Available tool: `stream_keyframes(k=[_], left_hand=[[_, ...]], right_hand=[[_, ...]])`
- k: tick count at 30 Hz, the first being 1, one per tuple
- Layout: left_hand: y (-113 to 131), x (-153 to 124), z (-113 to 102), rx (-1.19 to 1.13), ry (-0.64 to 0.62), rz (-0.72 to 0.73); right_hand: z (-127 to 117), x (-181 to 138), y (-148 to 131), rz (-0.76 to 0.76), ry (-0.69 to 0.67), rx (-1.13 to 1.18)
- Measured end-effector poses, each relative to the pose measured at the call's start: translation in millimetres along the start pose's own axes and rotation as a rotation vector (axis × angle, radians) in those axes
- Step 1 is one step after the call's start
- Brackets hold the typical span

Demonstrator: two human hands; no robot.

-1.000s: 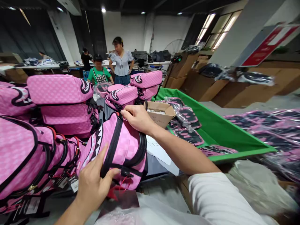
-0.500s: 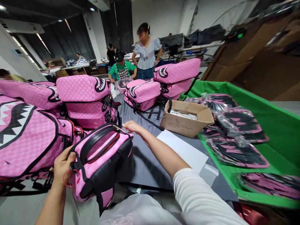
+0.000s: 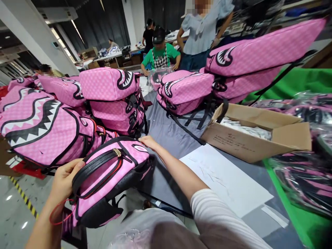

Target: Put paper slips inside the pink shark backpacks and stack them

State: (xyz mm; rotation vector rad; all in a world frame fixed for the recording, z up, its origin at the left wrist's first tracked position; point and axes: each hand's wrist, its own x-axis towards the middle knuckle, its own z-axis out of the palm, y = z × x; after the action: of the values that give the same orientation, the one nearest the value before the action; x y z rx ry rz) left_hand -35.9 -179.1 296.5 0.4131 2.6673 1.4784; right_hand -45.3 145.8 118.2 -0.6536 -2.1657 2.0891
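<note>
A pink checkered backpack [image 3: 138, 159] with a black carry handle and black straps lies tilted in front of me. My left hand [image 3: 64, 174] is closed on its near left edge, thumb on top beside the handle. At the far end, my right hand [image 3: 148, 142] pinches the backpack's top edge, with its fingertips partly hidden. The zipper across the top has a gold-coloured pull [image 3: 117, 152]. Another pink backpack [image 3: 49, 126], with a shark-mouth print, sits just left of the one I hold. A thin red loop [image 3: 61, 215] hangs at my left wrist.
Stacked pink backpacks [image 3: 107, 84] stand behind, with more at right [image 3: 259, 57]. A cardboard box [image 3: 233, 142] of small white pieces stands near a white sheet [image 3: 207, 169]. Plastic-wrapped items lie in a green-lined bin [image 3: 281, 204]. A person in green [image 3: 171, 53] and another standing [image 3: 198, 29] are across the table.
The view has turned and moved, so the box and sheet appear larger and further right. The backpack has tilted between my hands, its handle and zipper pull showing more. Both hands keep their hold.
</note>
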Motion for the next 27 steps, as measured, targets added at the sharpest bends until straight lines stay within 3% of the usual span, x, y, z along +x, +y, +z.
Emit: stream_keyframes(k=[3, 6, 9, 11, 13, 16, 19, 23, 27], left_hand=[[2, 5, 2, 0.01, 0.052, -0.002], [4, 14, 5, -0.035, 0.028, -0.008], [3, 21, 8, -0.064, 0.021, -0.018], [1, 24, 8, -0.056, 0.01, 0.011], [0, 27, 5, -0.048, -0.054, 0.048], [-2, 33, -2, -0.044, -0.306, 0.055], [-6, 41, -5, -0.122, -0.49, 0.035], [-11, 47, 6, -0.375, -0.56, 0.016], [-13, 43, 21, -0.508, -0.582, -0.042]], right_hand=[[5, 13, 15, -0.005, 0.019, -0.017], [-1, 10, -6, -0.098, 0.108, -0.036], [-16, -28, -53, -0.428, 0.154, -0.06], [-20, -69, -85, -0.701, 0.05, -0.144], [-16, -106, -110, -0.844, -0.037, -0.353], [-4, -132, -129, -0.837, -0.056, -0.647], [1, -125, -141, -0.795, -0.004, -0.889], [-6, -126, -165, -0.807, 0.143, -1.193], [-5, -181, -171, -0.855, 0.231, -1.252]])
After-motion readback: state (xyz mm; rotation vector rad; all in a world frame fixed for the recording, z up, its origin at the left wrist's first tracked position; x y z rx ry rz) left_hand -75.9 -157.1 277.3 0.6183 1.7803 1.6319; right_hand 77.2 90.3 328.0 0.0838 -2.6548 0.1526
